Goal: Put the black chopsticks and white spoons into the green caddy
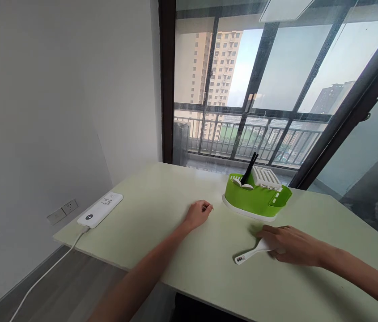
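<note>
My right hand (pixel 284 245) reaches over the table with its fingers closed on the wide end of a white spoon (pixel 251 254). The handle points left and carries a small printed label; the hand covers the head, so its exact shape is hidden. My left hand (pixel 199 213) rests on the tabletop, its fingers curled in a loose fist with nothing visible inside. Between and beyond both hands stands a green utensil holder (pixel 251 201) on a white base. Black chopsticks (pixel 249 168) lean upright in it, and a white slotted rack (pixel 267 177) sits tilted on top.
A white power bank (pixel 100 210) lies near the table's left edge, its white cable (pixel 49 270) hanging down to the floor. A wall socket (pixel 70 206) is beside it. The pale table (pixel 162 192) meets a large glass window (pixel 235 89) at the back.
</note>
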Demonstrator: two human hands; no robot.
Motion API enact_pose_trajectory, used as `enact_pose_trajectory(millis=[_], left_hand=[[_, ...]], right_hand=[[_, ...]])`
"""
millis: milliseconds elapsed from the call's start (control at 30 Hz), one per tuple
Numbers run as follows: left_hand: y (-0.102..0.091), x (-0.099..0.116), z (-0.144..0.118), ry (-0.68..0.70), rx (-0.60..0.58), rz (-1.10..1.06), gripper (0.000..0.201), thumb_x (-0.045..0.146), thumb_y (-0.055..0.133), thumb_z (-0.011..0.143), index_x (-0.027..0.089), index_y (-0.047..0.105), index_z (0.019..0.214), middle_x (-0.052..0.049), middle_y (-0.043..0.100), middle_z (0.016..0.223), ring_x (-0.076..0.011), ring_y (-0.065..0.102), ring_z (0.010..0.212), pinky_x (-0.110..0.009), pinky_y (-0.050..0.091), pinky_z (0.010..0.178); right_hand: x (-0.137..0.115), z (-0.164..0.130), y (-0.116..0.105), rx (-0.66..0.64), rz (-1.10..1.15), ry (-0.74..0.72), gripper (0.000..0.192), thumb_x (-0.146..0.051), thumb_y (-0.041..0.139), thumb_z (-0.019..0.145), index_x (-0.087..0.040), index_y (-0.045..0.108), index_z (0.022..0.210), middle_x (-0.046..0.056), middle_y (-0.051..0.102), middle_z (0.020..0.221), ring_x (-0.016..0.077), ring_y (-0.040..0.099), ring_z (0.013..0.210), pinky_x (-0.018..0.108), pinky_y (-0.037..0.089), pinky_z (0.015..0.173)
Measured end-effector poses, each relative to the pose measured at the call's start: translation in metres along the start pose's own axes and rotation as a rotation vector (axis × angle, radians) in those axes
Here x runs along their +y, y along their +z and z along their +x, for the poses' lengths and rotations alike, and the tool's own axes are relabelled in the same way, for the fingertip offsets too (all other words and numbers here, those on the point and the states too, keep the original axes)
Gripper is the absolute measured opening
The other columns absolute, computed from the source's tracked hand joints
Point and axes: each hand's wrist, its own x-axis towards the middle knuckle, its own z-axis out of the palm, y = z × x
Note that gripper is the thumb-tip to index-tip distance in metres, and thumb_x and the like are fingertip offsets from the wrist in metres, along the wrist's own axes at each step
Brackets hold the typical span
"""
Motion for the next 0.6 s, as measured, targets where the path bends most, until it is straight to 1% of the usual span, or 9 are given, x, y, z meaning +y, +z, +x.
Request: enact_pose_trajectory(millis=[67,167,300,400,500,600], left_hand=[[0.0,0.0,0.0,0.001,-0.001,0.003,0.029,0.039,0.054,0.094,0.018,0.073,0.09,-0.005,0.076,0.084,-0.0177,0.068,0.075,-0.027,0.05,0.07],[0.0,-0.001,0.0,-0.002,-0.002,0.005,0.03,0.039,0.054,0.094,0.018,0.074,0.091,-0.005,0.076,0.085,-0.0175,0.068,0.076,-0.027,0.051,0.071],[0.0,0.0,0.0,-0.008,-0.007,0.004,0.029,0.038,0.054,0.094,0.018,0.074,0.091,-0.005,0.077,0.087,-0.017,0.068,0.076,-0.027,0.051,0.072],[0.0,0.001,0.0,-0.009,-0.011,0.001,0.028,0.038,0.054,0.094,0.018,0.074,0.092,-0.004,0.077,0.086,-0.0167,0.068,0.076,-0.026,0.051,0.072],[-0.001,0.002,-0.001,-0.006,-0.014,-0.002,0.028,0.038,0.053,0.094,0.018,0.074,0.092,-0.005,0.077,0.087,-0.0168,0.068,0.077,-0.027,0.051,0.073],[-0.001,0.003,-0.001,-0.002,-0.015,-0.001,0.028,0.038,0.054,0.094,0.019,0.074,0.091,-0.005,0.077,0.088,-0.0169,0.068,0.077,-0.027,0.051,0.073]], right_hand=[[-0.007,0.003,0.0,-0.003,-0.032,-0.022,0.029,-0.021,0.056,0.083,-0.027,0.068,0.109,0.006,0.071,0.103,0.0255,0.071,0.083,0.035,0.049,0.074],[-0.014,0.006,-0.002,0.002,-0.053,-0.042,0.03,-0.023,0.055,0.085,-0.027,0.068,0.112,0.006,0.072,0.106,0.0271,0.071,0.086,0.037,0.049,0.074],[-0.016,0.009,-0.004,0.023,-0.04,-0.049,0.027,-0.033,0.057,0.091,-0.029,0.068,0.115,0.006,0.072,0.103,0.0272,0.071,0.088,0.036,0.05,0.077],[-0.014,0.011,-0.008,0.066,-0.048,-0.059,0.03,-0.041,0.055,0.095,-0.029,0.068,0.119,0.007,0.072,0.106,0.0288,0.072,0.092,0.038,0.051,0.08],[-0.014,0.011,-0.019,0.108,-0.046,-0.066,0.036,-0.048,0.051,0.098,-0.026,0.068,0.122,0.01,0.071,0.11,0.0305,0.071,0.094,0.04,0.051,0.08],[-0.019,0.011,-0.036,0.108,-0.019,-0.044,0.04,-0.051,0.049,0.099,-0.024,0.069,0.121,0.011,0.072,0.104,0.0282,0.07,0.087,0.038,0.05,0.074]])
